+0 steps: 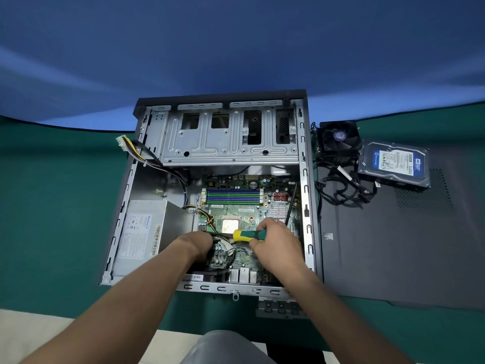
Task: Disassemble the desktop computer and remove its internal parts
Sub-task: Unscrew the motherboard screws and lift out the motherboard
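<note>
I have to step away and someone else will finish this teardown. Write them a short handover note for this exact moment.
Right hand grips the green and yellow screwdriver, shaft pointing left over the motherboard.
Left hand is down by the cables at the board's near left; its fingers are hidden, so its grip is unclear.
Done: side panel, cooler fan and hard drive lie to the right of the case.
Left: motherboard and power supply remain inside, with cables still running between them.
</note>
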A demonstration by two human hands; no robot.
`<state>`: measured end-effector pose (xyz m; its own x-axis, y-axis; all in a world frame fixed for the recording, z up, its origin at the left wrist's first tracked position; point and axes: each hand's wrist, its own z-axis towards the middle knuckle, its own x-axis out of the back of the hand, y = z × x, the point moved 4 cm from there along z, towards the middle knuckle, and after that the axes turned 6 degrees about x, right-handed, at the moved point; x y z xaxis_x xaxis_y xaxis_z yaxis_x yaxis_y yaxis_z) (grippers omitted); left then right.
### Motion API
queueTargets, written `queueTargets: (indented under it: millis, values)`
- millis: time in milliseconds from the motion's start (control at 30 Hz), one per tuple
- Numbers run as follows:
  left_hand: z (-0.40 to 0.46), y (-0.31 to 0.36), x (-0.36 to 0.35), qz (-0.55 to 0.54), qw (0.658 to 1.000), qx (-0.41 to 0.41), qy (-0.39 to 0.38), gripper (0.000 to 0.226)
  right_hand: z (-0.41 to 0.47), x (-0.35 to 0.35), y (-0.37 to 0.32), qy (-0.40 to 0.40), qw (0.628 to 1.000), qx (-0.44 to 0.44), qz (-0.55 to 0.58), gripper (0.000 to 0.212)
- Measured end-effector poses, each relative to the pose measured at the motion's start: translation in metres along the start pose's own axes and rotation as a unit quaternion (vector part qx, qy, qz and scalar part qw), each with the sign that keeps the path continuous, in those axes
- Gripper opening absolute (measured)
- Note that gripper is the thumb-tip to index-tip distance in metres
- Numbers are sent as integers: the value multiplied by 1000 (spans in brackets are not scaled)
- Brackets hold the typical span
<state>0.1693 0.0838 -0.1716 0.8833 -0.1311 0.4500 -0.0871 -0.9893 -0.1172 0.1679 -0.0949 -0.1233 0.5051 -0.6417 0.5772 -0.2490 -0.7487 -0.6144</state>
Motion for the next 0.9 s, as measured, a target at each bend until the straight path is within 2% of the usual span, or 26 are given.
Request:
queueTargets:
  millis: [400, 700, 800, 900]
  values:
    - [3, 0, -8, 87, 993, 35, 68, 23, 0, 0, -1, 1, 1000, 1, -4, 31]
    - [5, -2, -7, 94, 992, 40, 75, 26, 0, 0, 0, 4, 1000, 1, -3, 28]
    - [4, 0, -5, 75, 995, 40, 58, 25, 1, -1, 0, 2, 999, 9, -40, 29]
    - [-1, 0, -1, 59, 996, 39, 58, 22, 1, 1, -4, 1, 991, 34, -129, 26]
